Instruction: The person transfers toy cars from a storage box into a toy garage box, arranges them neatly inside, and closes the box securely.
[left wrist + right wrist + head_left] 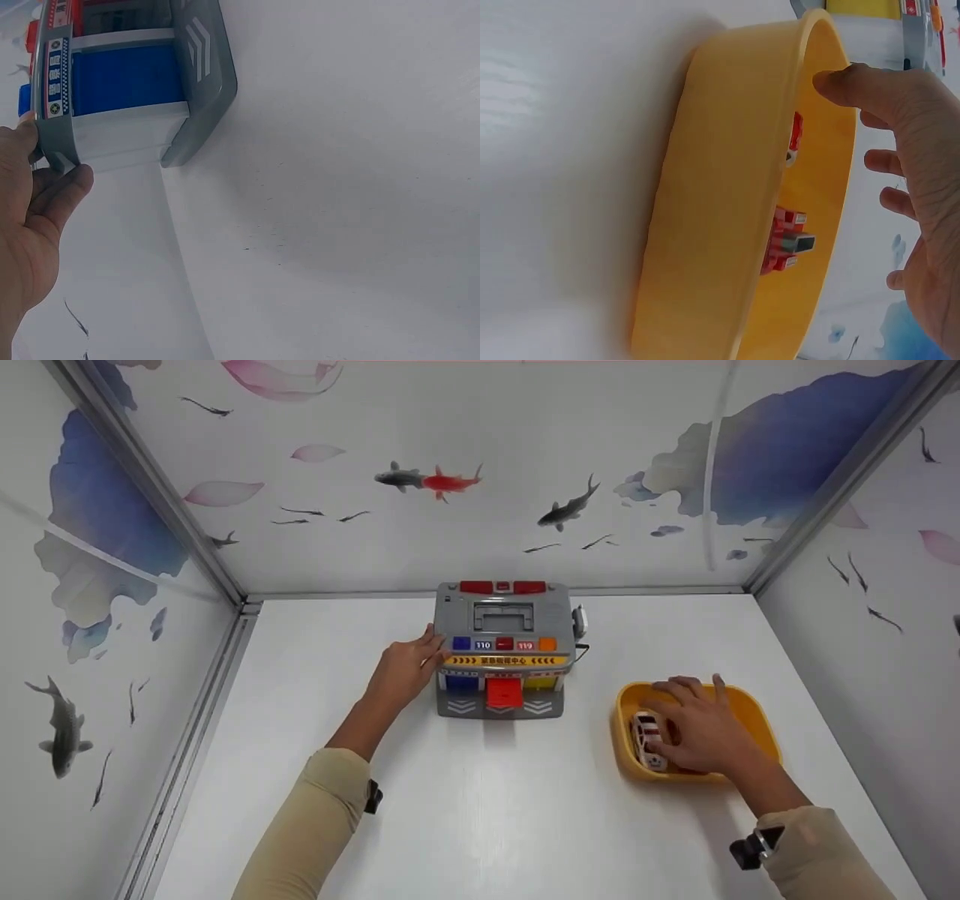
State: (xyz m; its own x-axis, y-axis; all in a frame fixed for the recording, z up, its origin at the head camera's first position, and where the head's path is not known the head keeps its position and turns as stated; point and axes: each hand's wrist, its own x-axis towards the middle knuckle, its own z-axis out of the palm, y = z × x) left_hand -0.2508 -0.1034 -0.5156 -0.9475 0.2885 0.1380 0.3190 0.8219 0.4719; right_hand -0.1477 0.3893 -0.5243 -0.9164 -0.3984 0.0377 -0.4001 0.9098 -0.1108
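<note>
Right fingers (885, 161) spread loosely near white toy car (646, 737); probably light, rigid, slick; best held mid-sides. Left fingers (69, 196) grip toy emergency station (504, 598).

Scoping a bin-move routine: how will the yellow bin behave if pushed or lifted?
The yellow bin is probably fairly stiff and light: its plastic-looking walls hold their shape. Being low and broad, it should slide rather than tip on the smooth white table. Its load may shift: the white toy car seems loose inside.

Bright, diffuse light leaves soft shadows and pale sheen on the white tabletop (480, 825).
</note>
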